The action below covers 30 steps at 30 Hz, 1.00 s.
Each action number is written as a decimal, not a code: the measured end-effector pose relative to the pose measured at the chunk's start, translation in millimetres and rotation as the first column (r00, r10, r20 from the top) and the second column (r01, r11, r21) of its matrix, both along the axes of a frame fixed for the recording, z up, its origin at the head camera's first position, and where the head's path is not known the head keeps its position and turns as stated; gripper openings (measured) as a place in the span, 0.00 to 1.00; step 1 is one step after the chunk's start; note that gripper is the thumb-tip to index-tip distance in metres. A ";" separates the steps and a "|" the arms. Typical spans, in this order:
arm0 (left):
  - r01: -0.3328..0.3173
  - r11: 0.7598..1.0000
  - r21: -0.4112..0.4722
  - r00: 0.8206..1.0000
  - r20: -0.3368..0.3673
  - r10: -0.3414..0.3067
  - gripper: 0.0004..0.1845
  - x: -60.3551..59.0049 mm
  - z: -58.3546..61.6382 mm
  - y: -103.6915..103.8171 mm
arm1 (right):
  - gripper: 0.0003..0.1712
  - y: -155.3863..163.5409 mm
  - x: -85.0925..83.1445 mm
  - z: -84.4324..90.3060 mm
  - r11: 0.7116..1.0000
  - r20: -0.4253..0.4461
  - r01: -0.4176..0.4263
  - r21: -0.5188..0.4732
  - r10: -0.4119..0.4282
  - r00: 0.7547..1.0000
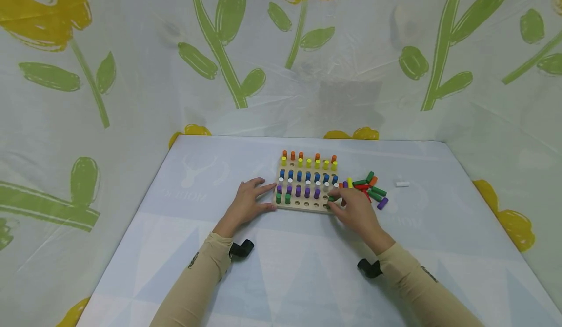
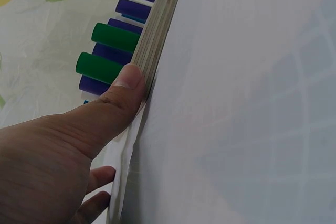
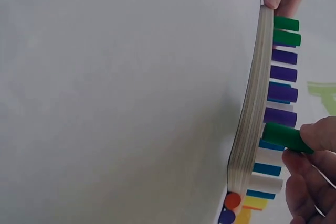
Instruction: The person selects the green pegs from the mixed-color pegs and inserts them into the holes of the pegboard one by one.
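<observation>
**Pegboard (image 1: pixel 303 209) between your two hands, green peg (image 1: pixel 331 198) pinched in one**

From the head view, your right hand (image 1: pixel 356 214) holds the green peg between thumb and fingers at the right end of the board's front row. Your left hand (image 1: pixel 247 202) is spread wide, thumb and forefinger touching the board's left end. The board lies on the table (image 1: pixel 285 263), its rows running from green at the front through purple, white, blue and yellow to orange at the back. Just beyond your right hand lie loose pegs (image 1: pixel 377 191) of mixed colours, with a white peg (image 1: pixel 401 184) apart to the right.

From the left wrist view, your thumb rests against the board's layered edge, beside two standing green pegs (image 2: pixel 100 69); purple pegs (image 2: pixel 135 9) show behind them.

From the right wrist view, your thumb and finger pinch the outer end of the held peg, near the last purple one. You cannot tell whether its other end touches the board.
</observation>
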State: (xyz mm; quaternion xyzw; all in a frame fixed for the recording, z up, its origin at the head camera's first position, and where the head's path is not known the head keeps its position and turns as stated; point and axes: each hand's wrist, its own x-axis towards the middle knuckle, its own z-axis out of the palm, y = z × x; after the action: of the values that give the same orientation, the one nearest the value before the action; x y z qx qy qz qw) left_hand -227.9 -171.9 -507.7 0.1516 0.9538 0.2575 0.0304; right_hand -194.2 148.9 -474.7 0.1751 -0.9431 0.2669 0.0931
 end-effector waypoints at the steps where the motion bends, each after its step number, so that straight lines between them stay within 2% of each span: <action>1: -0.001 1.000 0.000 1.000 0.001 0.001 0.39 -0.2 -0.1 0.1 | 0.13 -0.5 0.1 -0.4 1.000 0.005 -0.002 -0.001 0.002 1.000; 6: -0.004 1.000 -0.005 1.000 0.007 0.004 0.39 -1.2 -0.6 0.5 | 0.13 -3.5 -0.1 -0.9 1.000 0.024 -0.011 0.002 0.011 1.000; 13: -0.010 1.000 -0.002 1.000 0.020 0.010 0.39 -1.6 -0.8 0.3 | 0.14 -9.3 -1.0 0.6 0.999 -0.013 -0.030 0.020 0.030 0.999; 30: 0.003 1.000 0.013 1.000 -0.010 -0.003 0.39 -1.2 -2.4 -1.0 | 0.13 -32.2 -6.9 5.6 0.998 0.002 -0.067 0.010 0.067 0.998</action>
State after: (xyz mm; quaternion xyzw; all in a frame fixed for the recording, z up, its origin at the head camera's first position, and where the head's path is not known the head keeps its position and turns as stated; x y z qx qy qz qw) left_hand -229.1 -172.9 -510.1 0.1544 0.9521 0.2629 0.0252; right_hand -201.2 116.7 -469.1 0.2066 -0.9382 0.2652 0.0822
